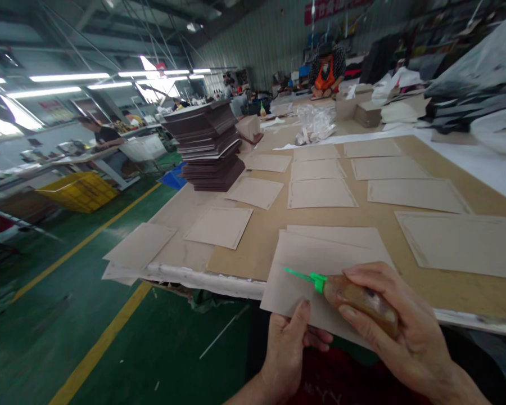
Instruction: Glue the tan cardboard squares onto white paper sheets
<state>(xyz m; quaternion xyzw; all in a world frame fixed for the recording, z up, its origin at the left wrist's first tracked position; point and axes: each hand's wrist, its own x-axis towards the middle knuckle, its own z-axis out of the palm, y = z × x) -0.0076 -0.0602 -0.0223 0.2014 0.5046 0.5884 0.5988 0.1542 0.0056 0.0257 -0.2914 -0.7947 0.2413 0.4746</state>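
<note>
My left hand (289,343) grips the near edge of a beige sheet (295,256), thumb on top and fingers underneath. That sheet overhangs the table's front edge and overlaps a second beige sheet (358,235) behind it. In my right hand (392,320) is a glue bottle (362,301), brownish, with a green nozzle (301,275) pointing left above the sheet. My fingers wrap round the bottle's body. Whether the nozzle tip touches the sheet, I cannot tell.
Several beige sheets (320,193) lie in rows on the brown board (244,261). A tall stack of dark brown sheets (211,146) stands at the left edge. Behind are crumpled clear plastic (316,122) and a co-worker in an orange apron (324,76). A yellow bin (80,191) stands left.
</note>
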